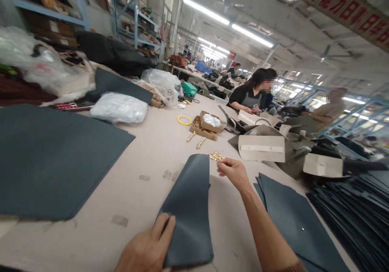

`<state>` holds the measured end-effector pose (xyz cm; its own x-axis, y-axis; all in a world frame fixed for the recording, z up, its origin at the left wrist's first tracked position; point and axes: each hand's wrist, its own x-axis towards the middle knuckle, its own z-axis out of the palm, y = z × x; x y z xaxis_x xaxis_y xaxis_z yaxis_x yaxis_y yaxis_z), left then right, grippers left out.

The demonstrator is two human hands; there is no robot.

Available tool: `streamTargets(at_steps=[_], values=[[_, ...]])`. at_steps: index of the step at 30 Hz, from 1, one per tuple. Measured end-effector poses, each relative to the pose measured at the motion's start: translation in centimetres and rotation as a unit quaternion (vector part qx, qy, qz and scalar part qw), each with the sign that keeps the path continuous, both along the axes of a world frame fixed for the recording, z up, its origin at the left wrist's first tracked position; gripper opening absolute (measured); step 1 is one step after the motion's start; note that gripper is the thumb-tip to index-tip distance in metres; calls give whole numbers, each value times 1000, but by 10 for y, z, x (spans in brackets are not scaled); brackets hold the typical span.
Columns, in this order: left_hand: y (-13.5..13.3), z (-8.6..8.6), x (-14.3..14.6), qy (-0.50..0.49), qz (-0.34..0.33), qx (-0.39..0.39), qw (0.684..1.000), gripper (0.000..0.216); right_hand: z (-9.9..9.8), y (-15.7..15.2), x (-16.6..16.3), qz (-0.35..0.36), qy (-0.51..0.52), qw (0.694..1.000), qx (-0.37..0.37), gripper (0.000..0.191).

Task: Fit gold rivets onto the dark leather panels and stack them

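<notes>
A dark grey-blue leather piece lies folded on the beige table in front of me. My left hand rests on its near left corner, thumb pressing the edge down. My right hand reaches past the far right corner of the piece, its fingertips pinched at a small pile of gold metal fittings. Whether a fitting sits between the fingers is too small to tell.
A large dark sheet covers the left of the table. More cut pieces lie at right, with a bigger stack beyond. A cardboard box of gold hardware, a yellow ring, plastic bags and grey boxes sit further back. Two people work at the far right.
</notes>
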<state>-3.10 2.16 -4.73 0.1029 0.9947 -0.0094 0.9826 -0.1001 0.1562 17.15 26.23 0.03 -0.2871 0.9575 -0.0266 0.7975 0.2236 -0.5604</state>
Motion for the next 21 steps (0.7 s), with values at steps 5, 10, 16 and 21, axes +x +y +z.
streamTargets(at_steps=[5, 10, 16, 21], values=[[-1, 0, -1, -104, -4, -59, 993, 73, -3, -84, -39, 70, 237, 948, -202, 31], [-3, 6, -2, -162, -5, -49, 986, 64, -21, -119, -68, 147, 174, 940, -253, 15], [-4, 6, -4, -178, -5, -42, 983, 54, -7, -118, -80, 229, 78, 944, -224, 13], [-8, -16, -1, -105, -10, 46, 993, 60, -2, -119, -92, 211, 42, 945, -246, 16]])
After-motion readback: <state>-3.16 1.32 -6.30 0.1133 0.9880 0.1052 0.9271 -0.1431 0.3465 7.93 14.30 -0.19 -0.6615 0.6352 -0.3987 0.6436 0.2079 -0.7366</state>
